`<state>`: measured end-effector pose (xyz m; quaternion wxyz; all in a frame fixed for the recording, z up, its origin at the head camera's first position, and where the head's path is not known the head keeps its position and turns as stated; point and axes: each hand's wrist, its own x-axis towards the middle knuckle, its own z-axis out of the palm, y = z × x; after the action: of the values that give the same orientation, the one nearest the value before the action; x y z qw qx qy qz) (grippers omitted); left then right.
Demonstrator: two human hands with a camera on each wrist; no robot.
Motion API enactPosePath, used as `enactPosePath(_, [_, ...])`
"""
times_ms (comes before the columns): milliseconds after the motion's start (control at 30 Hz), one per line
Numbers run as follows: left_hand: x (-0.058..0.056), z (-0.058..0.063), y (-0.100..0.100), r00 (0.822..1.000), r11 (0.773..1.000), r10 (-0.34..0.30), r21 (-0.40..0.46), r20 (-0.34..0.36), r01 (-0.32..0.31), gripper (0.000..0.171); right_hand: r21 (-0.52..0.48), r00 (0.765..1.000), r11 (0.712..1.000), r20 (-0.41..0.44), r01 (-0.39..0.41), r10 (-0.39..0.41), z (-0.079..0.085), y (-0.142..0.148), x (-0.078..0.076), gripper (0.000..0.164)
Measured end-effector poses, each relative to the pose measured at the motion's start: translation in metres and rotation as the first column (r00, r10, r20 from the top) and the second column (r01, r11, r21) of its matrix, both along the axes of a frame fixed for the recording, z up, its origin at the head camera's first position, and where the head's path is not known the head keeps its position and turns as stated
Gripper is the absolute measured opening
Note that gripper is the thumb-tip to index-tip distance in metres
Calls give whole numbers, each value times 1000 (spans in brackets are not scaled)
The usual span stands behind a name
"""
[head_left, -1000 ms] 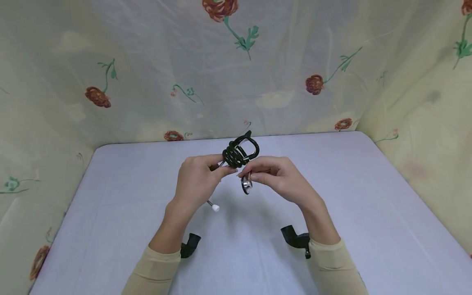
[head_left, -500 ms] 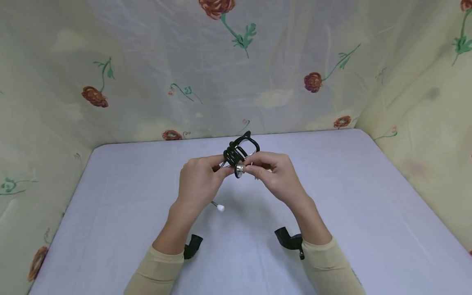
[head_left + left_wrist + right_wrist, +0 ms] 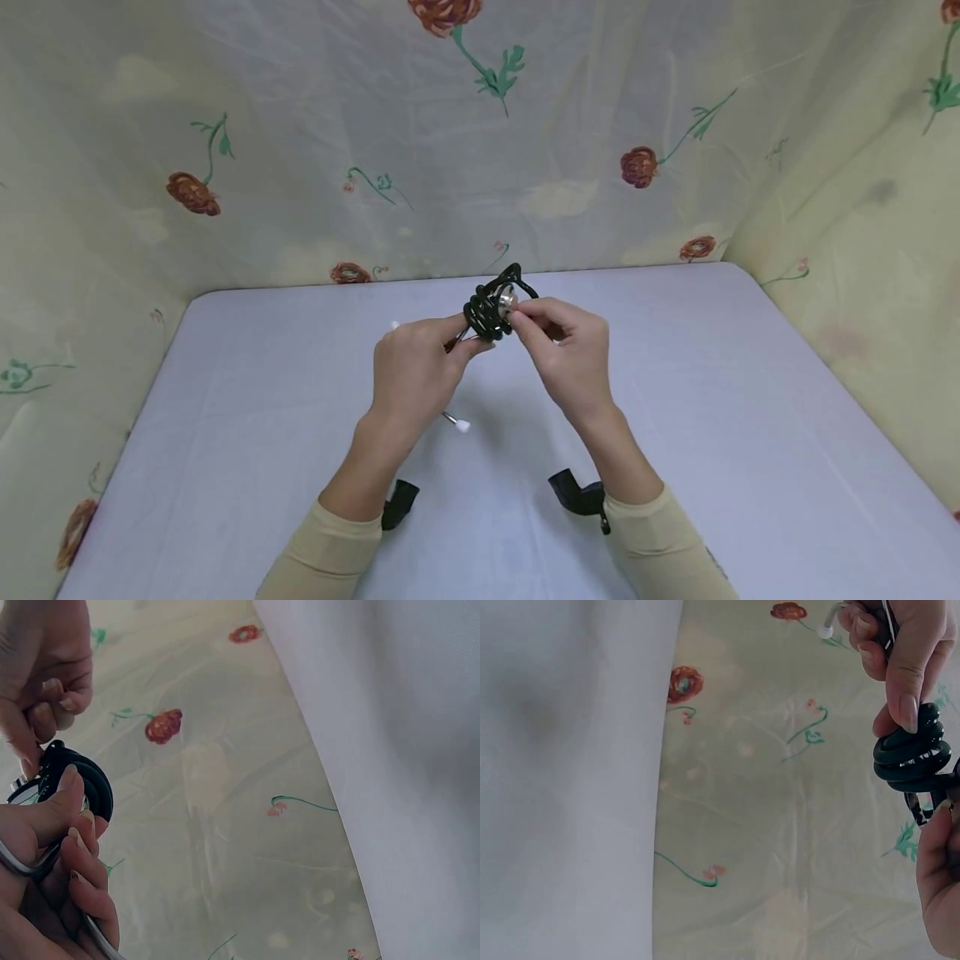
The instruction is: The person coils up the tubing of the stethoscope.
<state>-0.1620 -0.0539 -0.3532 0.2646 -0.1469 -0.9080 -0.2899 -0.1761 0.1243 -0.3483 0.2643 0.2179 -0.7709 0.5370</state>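
Note:
A stethoscope is held up over the table, its black tubing point(image 3: 482, 317) wound into a tight coil. My left hand point(image 3: 416, 367) grips the coil's near end and the metal ear tubes, thumb pressed on the tubing in the left wrist view. One white ear tip point(image 3: 462, 426) pokes out below that hand; another shows at its far side. My right hand point(image 3: 576, 354) pinches the silver chestpiece point(image 3: 507, 302) between thumb and fingers, right at the open end of the coil. In the right wrist view, the stacked loops point(image 3: 911, 761) sit between both hands, and the chestpiece is mostly hidden.
A white-covered table point(image 3: 225, 442) lies beneath the hands. Around it hangs a pale curtain point(image 3: 285, 108) with printed red flowers. Black curved pieces point(image 3: 581, 496) stick out at both sleeve cuffs.
My right hand has lifted the chestpiece from below the left hand's fingertips up to the coil's side. My left hand and the coil have shifted slightly right.

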Motion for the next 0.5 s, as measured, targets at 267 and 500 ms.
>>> enactPosePath(267, [1,0,2,997,999,23,-29,-69,-25,22,2,986,997,-144,83,-82,-1,-7,1,11])
enactPosePath(500, [2,1,5,996,1000,3,-28,-88,-6,25,106,890,981,-445,165,-101,-6,-11,-2,21])
